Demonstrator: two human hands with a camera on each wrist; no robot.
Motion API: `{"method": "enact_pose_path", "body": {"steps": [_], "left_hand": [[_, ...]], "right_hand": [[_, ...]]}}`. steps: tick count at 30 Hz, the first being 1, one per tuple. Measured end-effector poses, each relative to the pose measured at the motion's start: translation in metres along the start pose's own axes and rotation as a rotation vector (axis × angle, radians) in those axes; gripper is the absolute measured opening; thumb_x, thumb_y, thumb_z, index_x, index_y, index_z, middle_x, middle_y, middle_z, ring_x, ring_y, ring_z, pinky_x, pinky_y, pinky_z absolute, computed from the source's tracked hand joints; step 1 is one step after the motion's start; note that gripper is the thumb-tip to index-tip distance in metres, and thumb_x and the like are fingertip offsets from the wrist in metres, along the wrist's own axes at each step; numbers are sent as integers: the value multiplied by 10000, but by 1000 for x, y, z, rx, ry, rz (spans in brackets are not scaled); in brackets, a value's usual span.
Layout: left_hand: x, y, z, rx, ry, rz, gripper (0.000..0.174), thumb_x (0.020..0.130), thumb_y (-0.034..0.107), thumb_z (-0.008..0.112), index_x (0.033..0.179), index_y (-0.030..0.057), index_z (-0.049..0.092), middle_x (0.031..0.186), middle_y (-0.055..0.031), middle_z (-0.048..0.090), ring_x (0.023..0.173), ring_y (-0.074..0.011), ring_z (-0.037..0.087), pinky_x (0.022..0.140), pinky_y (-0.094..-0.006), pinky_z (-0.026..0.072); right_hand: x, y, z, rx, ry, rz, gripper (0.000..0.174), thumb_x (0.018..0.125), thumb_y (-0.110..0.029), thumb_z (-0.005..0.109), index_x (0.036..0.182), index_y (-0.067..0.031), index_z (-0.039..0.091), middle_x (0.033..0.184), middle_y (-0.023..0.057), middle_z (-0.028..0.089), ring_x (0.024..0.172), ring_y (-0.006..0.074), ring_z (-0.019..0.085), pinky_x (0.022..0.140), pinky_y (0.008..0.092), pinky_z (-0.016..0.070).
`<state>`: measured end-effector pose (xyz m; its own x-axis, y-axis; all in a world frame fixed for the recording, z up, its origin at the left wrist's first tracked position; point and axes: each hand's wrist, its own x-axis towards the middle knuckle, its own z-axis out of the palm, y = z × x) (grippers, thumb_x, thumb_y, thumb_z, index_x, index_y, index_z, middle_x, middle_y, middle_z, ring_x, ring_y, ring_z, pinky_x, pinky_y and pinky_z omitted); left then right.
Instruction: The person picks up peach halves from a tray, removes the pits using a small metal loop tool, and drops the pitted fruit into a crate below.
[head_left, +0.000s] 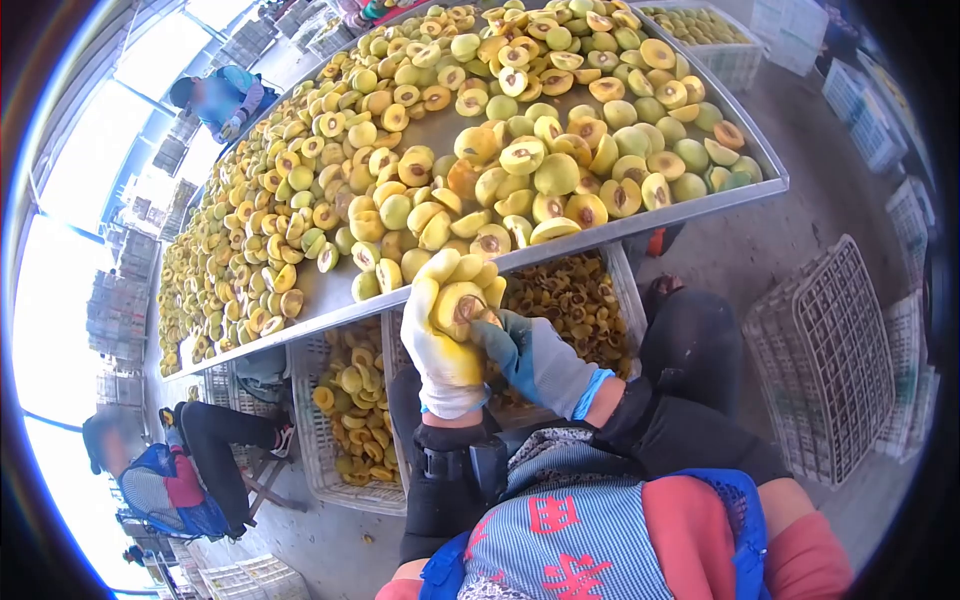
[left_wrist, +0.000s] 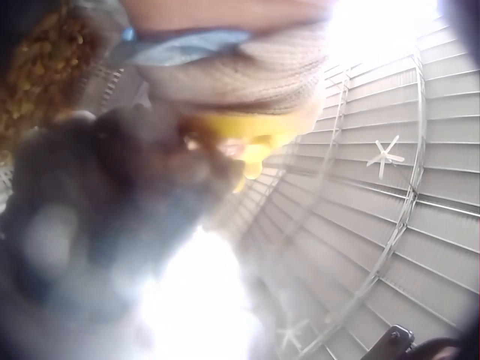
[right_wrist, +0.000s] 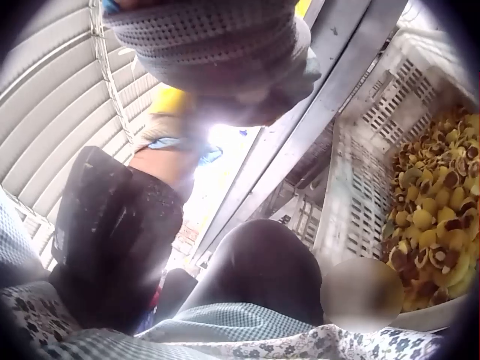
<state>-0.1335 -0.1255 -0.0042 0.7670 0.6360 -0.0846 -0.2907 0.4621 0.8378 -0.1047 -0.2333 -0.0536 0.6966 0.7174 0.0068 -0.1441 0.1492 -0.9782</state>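
Observation:
In the head view my left hand [head_left: 447,345], in a white and yellow glove, grips a halved yellow stone fruit [head_left: 458,308], its cut face and brown centre turned up. My right hand [head_left: 535,362], in a grey-blue glove, reaches in from the right with its fingertips at that brown centre. I cannot tell whether it pinches something there. In the left wrist view the yellow-stained glove [left_wrist: 247,124] is partly hidden behind a dark blur. The right wrist view shows the back of the grey knit glove [right_wrist: 217,49]; its fingertips are hidden.
Ahead stands a metal-rimmed table [head_left: 660,212] heaped with halved fruit. Below its edge are a crate of fruit pieces [head_left: 350,400] and a crate of brownish scraps [head_left: 570,300]. An upright crate [head_left: 825,360] stands right. Two people [head_left: 165,480] work at the left.

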Motion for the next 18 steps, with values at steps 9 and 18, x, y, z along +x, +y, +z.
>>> {"method": "enact_pose_path", "body": {"steps": [9,18], "left_hand": [[-3,2,-2,158,17,62,422,1061,367,428,1161,2,613,1020,-158,699,877,-277,696,804,-390,590],[-8,10,-8,227,10,-68,407,1018,355,502,1110,-16,643,1004,-168,706,857,-270,695,758,-373,583]], "right_hand": [[-3,3,10,304,-157,140,457,1048,-402,514,1153,13,673,1050,45,690,922,91,553,820,286,501],[-3,15,15,85,-66,85,628,985,-610,507,1034,-9,684,822,76,657,750,120,570,676,297,494]]}}
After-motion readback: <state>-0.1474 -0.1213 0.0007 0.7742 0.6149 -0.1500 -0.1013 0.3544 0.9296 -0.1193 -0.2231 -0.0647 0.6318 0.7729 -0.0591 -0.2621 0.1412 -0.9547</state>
